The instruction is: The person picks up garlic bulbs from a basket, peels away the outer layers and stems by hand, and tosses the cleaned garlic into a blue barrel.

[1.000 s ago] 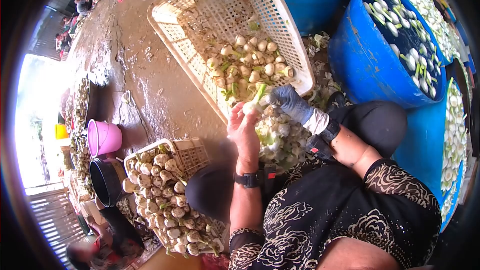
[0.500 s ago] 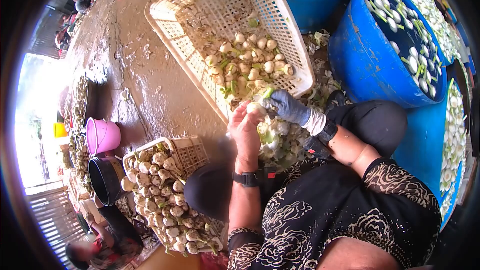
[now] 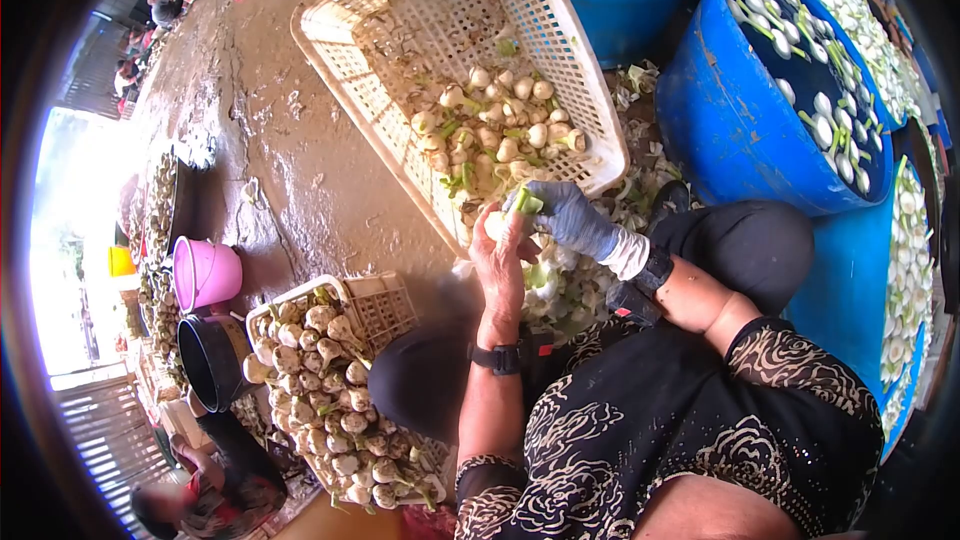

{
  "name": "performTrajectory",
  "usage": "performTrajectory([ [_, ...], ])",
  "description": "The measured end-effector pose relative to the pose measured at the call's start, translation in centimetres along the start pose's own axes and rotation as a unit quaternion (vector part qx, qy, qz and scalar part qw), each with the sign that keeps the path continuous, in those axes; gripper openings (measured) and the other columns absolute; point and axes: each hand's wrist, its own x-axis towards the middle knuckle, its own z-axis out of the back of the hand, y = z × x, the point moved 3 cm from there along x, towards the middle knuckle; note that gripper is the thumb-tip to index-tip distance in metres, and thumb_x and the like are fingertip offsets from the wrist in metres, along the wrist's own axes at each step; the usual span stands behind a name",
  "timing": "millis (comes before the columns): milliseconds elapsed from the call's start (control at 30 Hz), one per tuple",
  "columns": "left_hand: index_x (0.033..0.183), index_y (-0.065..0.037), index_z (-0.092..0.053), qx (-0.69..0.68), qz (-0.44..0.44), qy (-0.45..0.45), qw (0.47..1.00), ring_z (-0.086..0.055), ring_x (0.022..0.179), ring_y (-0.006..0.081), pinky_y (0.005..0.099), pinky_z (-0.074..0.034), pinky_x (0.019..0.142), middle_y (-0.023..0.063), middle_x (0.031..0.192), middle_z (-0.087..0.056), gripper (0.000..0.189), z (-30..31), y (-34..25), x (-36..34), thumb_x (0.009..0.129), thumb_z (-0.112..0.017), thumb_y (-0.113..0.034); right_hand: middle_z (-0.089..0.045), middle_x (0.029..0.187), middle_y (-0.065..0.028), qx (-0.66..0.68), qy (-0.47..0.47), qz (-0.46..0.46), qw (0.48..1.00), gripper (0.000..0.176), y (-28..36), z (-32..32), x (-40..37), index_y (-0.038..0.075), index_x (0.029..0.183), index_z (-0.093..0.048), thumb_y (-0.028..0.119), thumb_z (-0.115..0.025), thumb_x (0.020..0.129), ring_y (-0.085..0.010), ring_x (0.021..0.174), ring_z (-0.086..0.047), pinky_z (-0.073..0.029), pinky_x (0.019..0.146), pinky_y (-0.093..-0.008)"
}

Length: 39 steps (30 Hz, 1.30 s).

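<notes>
Bulb (image 3: 496, 227), pale, with green stem (image 3: 525, 202): one, between both hands at the white crate's (image 3: 545, 20) near edge. Left hand (image 3: 495, 252), bare: I see its fingers closed around the bulb. Right hand (image 3: 575, 220), grey-gloved: fingers curled beside the stem; I cannot tell their grip. Crate contents: loose bulbs (image 3: 500, 120). Outlying: blue tub (image 3: 715, 120), bulbs afloat (image 3: 845, 130); smaller basket (image 3: 388, 312), heaped; pink bucket (image 3: 207, 273).
</notes>
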Motion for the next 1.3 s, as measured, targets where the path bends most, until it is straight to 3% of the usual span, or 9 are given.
performTrajectory([
  [200, 0.102, -0.003, -0.051, -0.201, 0.145, 0.16, 0.956, -0.052, 0.049, 0.015, 0.024, -0.039, 0.043, 0.0081, 0.072, -0.058, 0.048, 0.6, 1.7, 0.9, 0.093, -0.043, -0.049, -0.059, 0.071, -0.0055, 0.033, -0.031, -0.081, 0.996, 0.015, 2.1, 0.9, 0.4, 0.0, 0.088, -0.063, 0.005, -0.069, 0.075, -0.0125, 0.069, -0.055, -0.046, 0.066, -0.0269],
  [267, 0.101, -0.003, -0.05, -0.222, 0.106, 0.112, 0.963, -0.05, 0.051, 0.0127, 0.0233, -0.039, 0.045, 0.0061, 0.072, -0.058, 0.038, -0.2, 0.5, 0.2, 0.091, -0.053, -0.04, -0.058, 0.069, -0.0054, 0.013, -0.037, -0.076, 0.996, 0.014, 1.0, 1.0, 0.4, 0.0, 0.083, -0.06, 0.006, -0.07, 0.074, -0.0127, 0.068, -0.055, -0.045, 0.065, -0.0274],
  [333, 0.103, -0.004, -0.049, -0.021, -0.006, 0.057, 0.998, -0.05, 0.053, 0.0107, 0.0223, -0.039, 0.047, 0.0041, 0.073, -0.057, 0.033, -0.2, -0.5, 0.1, 0.086, -0.065, -0.026, -0.057, 0.067, -0.0053, -0.007, -0.045, -0.071, 0.996, 0.014, 1.0, 1.3, 0.5, 0.0, 0.079, -0.058, 0.006, -0.07, 0.074, -0.013, 0.067, -0.055, -0.045, 0.065, -0.0278],
  [533, 0.111, 0.002, -0.047, -0.243, 0.055, 0.122, 0.961, -0.048, 0.057, 0.0077, 0.0208, -0.037, 0.05, 0.0037, 0.08, -0.057, 0.042, -0.3, -1.0, -0.2, 0.077, -0.071, -0.003, -0.06, 0.071, -0.0087, -0.226, -0.142, -0.102, 0.958, 0.017, 0.4, 4.1, 1.3, 0.0, 0.081, -0.056, 0.004, -0.069, 0.072, -0.0166, 0.067, -0.057, -0.048, 0.065, -0.0304],
  [633, 0.122, 0.004, -0.048, -0.222, 0.07, 0.097, 0.968, -0.047, 0.058, 0.0069, 0.0197, -0.038, 0.052, 0.0009, 0.079, -0.056, 0.05, -0.5, -1.0, -0.3, 0.076, -0.069, 0.003, -0.062, 0.079, -0.0092, -0.245, -0.015, -0.126, 0.961, 0.023, 1.1, 4.6, 1.3, 0.0, 0.092, -0.061, 0.005, -0.071, 0.073, -0.017, 0.074, -0.06, -0.049, 0.07, -0.0286],
  [700, 0.122, 0.002, -0.049, -0.184, 0.053, 0.084, 0.978, -0.047, 0.058, 0.0063, 0.0192, -0.038, 0.053, 0.0003, 0.079, -0.056, 0.05, -0.1, -0.3, 0.0, 0.076, -0.068, 0.004, -0.064, 0.089, -0.0098, 0.01, 0.035, -0.095, 0.995, 0.036, 1.8, 3.3, 1.1, 0.001, 0.106, -0.062, 0.008, -0.074, 0.073, -0.017, 0.082, -0.061, -0.05, 0.074, -0.0291],
  [833, 0.124, 0.001, -0.05, -0.04, -0.003, 0.054, 0.998, -0.049, 0.065, 0.0063, 0.0195, -0.042, 0.059, 0.0007, 0.083, -0.057, 0.054, 0.2, 1.2, 0.3, 0.073, -0.069, 0.006, -0.065, 0.093, -0.0102, -0.165, 0.034, 0.077, 0.983, 0.039, 3.9, 1.9, 0.2, 0.004, 0.106, -0.065, 0.012, -0.077, 0.07, -0.0226, 0.087, -0.063, -0.05, 0.078, -0.032],
  [1033, 0.118, 0.003, -0.051, 0.018, -0.053, 0.004, 0.998, -0.056, 0.073, 0.0089, 0.0207, -0.045, 0.062, 0.0056, 0.089, -0.062, 0.052, 0.2, 1.0, 0.2, 0.069, -0.07, 0.004, -0.059, 0.072, -0.0112, -0.241, -0.028, 0.071, 0.968, 0.01, 4.7, 1.2, -0.4, 0.003, 0.08, -0.059, 0.0, -0.062, 0.071, -0.0301, 0.067, -0.06, -0.047, 0.06, -0.0365],
  [1300, 0.108, 0.003, -0.054, -0.15, 0.053, 0.114, 0.981, -0.052, 0.057, 0.0091, 0.0207, -0.043, 0.054, 0.0037, 0.071, -0.06, 0.038, 0.9, 0.7, 0.7, 0.071, -0.062, 0.003, -0.057, 0.069, -0.0124, -0.223, -0.099, 0.088, 0.966, 0.009, 3.4, 2.9, 0.7, 0.003, 0.081, -0.056, 0.001, -0.059, 0.073, -0.0318, 0.066, -0.058, -0.046, 0.059, -0.0364],
])
